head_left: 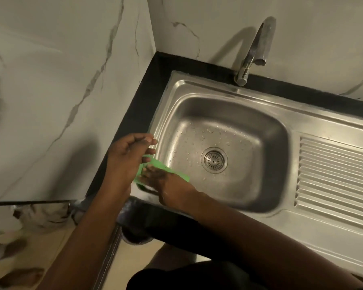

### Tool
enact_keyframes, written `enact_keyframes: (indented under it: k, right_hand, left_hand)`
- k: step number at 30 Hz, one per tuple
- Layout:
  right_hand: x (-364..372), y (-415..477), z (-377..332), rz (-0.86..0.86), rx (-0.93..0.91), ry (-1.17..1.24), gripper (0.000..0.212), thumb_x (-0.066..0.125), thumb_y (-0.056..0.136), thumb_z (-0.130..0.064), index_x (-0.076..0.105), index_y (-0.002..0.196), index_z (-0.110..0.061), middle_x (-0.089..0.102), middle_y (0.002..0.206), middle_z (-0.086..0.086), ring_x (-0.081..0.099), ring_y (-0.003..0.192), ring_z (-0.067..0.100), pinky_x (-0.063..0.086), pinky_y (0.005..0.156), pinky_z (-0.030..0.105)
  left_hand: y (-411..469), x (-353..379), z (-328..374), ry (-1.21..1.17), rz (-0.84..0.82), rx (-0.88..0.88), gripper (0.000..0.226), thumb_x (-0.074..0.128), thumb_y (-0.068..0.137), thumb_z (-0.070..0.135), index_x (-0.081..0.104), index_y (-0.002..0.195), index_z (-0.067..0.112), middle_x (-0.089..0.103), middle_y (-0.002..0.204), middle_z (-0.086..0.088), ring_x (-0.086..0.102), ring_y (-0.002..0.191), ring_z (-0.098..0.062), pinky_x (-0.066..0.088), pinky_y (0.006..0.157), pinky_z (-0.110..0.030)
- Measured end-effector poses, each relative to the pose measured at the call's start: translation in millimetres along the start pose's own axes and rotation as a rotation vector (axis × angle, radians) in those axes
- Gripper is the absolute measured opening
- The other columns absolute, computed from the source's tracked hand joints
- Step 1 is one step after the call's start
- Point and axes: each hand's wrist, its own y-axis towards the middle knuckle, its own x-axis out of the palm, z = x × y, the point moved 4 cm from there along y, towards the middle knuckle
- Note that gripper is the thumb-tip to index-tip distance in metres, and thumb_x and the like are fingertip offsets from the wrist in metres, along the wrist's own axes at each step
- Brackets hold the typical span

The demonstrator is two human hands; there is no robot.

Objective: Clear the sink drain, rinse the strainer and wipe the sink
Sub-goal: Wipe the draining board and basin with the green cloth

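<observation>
- On the far left, a white marble wall [61,91] is standing beside a black counter edge [143,97].
- The left hand [128,155] is hanging over the near left corner of the sink [302,122]. Its fingers are curling loosely, and the thumb and fingertips are coming close together. It looks like it is touching the top end of a green cloth [166,167], but I cannot tell if it is really pinching it.
- The green cloth is lying on the sink's left rim and dipping a little way into the bowl.
- The right hand [166,183] is pressing flat on the cloth, fingers together and pointing left. It looks wet.
- In the middle of the bowl, the strainer [214,160] is sitting in the drain hole. It is looking clean, with no scraps on it.
- Little water drops [208,132] are dotting the bowl floor around the drain.
- At the back, the tap [255,51] is not running.
- On the right, the ribbed draining board [333,174] is looking dry.
- My guess: the drain clearing and the strainer rinsing are done. The wiping is just starting at the left corner, and most of the bowl is waiting to be wiped.
</observation>
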Motion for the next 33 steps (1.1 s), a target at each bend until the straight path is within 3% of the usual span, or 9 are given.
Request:
enact_keyframes:
  k: [2,4,8,12,15,26,29,33]
  right_hand:
    - [8.2,-7.1,-9.1,-0.072,-0.019,-0.060,0.060,0.046,0.107,-0.007,0.025,0.164,-0.012,0.015,0.173,0.010,0.010,0.162,0.023,0.001,0.127,0.027]
    - [11.0,-12.1,-14.0,-0.098,-0.019,-0.107,0.062,0.045,0.108,-0.008,0.022,0.165,-0.014,0.016,0.174,0.008,0.012,0.162,0.020,0.002,0.125,0.026]
    - [8.1,-36.2,-19.0,-0.187,0.008,-0.118,0.074,0.051,0.101,-0.004,0.021,0.166,-0.021,0.013,0.175,0.003,0.017,0.160,0.018,0.019,0.128,0.034]
    - [-5.6,-84.7,-7.0,-0.204,0.058,-0.079,0.078,0.054,0.090,-0.003,0.035,0.163,-0.025,0.026,0.172,-0.001,0.036,0.154,0.021,0.039,0.119,0.040]
    - [-10.1,-131.2,9.9,-0.205,0.146,-0.054,0.078,0.056,0.088,-0.008,0.038,0.161,-0.029,0.032,0.170,-0.006,0.041,0.150,0.021,0.043,0.115,0.038]
    - [-23.8,-300.6,68.2,-0.144,0.369,-0.151,0.065,0.056,0.085,-0.019,0.054,0.146,-0.042,0.061,0.147,-0.008,0.058,0.135,0.017,0.046,0.111,0.035]
    - [-29.9,-328.5,80.6,-0.166,0.392,-0.208,0.056,0.058,0.093,-0.024,0.053,0.144,-0.047,0.061,0.146,-0.014,0.058,0.133,0.012,0.043,0.106,0.027]
    - [-53.4,-357.0,86.6,-0.200,0.411,-0.348,0.048,0.051,0.091,-0.027,0.064,0.133,-0.047,0.068,0.134,-0.018,0.065,0.122,0.010,0.050,0.097,0.027]
  left_hand:
    - [-3.8,2.5,2.3,0.011,-0.013,0.013,0.020,0.069,0.092,0.034,0.081,0.105,0.026,0.083,0.105,-0.002,0.079,0.096,-0.023,0.060,0.077,-0.030]
    - [-8.2,4.6,3.8,0.019,-0.023,0.029,0.020,0.069,0.092,0.034,0.081,0.105,0.026,0.083,0.105,-0.001,0.080,0.096,-0.024,0.060,0.078,-0.032]
    - [-18.8,10.2,8.4,0.029,-0.017,0.053,0.015,0.068,0.098,0.021,0.080,0.106,0.020,0.083,0.103,-0.002,0.079,0.093,-0.022,0.063,0.082,-0.035]
    - [-27.3,14.4,13.0,0.045,0.000,0.065,0.014,0.067,0.100,0.016,0.079,0.106,0.016,0.083,0.102,-0.003,0.079,0.092,-0.024,0.063,0.084,-0.038]
    - [-35.0,20.6,12.7,0.044,-0.003,0.064,0.013,0.067,0.100,0.017,0.079,0.105,0.017,0.083,0.103,-0.004,0.079,0.094,-0.026,0.062,0.084,-0.037]
    - [-72.3,69.7,17.1,0.103,-0.118,0.102,0.012,0.070,0.099,0.023,0.080,0.098,0.029,0.083,0.103,0.000,0.079,0.092,-0.022,0.062,0.080,-0.033]
    - [-83.6,80.5,17.2,0.121,-0.147,0.109,0.011,0.069,0.100,0.022,0.079,0.102,0.025,0.083,0.103,-0.001,0.079,0.094,-0.024,0.062,0.081,-0.034]
    - [-98.6,91.3,18.5,0.144,-0.166,0.119,0.012,0.067,0.102,0.020,0.078,0.106,0.018,0.082,0.104,-0.002,0.078,0.096,-0.026,0.062,0.084,-0.038]
